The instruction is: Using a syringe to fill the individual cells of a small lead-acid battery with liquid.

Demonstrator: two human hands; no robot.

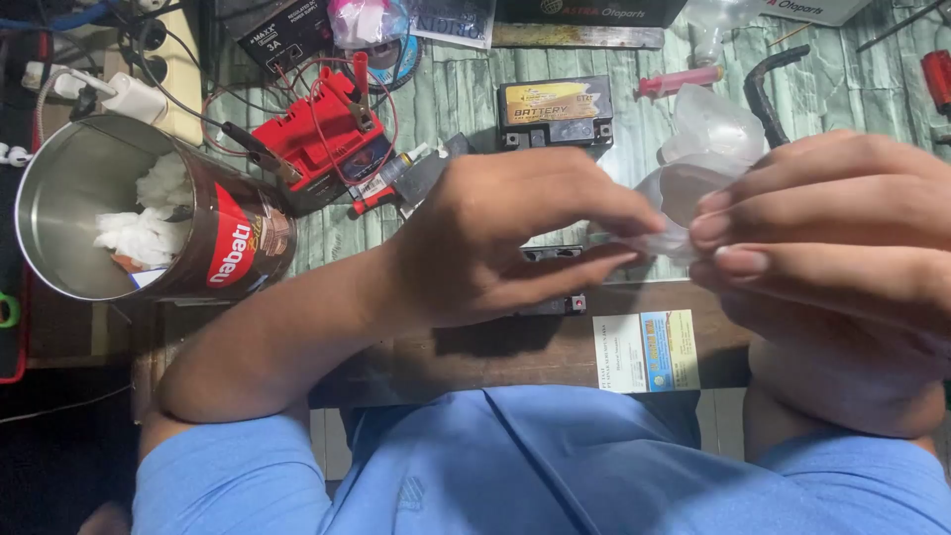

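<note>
A metal tin (109, 213), far left, lies tipped with white wadding (144, 233) inside. Both hands, left (495, 243) and right (832, 277), pinch a clear plastic bag (698, 149) at centre right, fingertips closed on it. A black battery (555, 111) with a yellow label sits beyond.

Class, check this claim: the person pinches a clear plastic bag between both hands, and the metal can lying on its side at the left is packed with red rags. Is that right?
Not quite. The head view shows the metal can holding white wadding, not red rags. The rest stands: left hand and right hand pinch the clear plastic bag between them.
</note>
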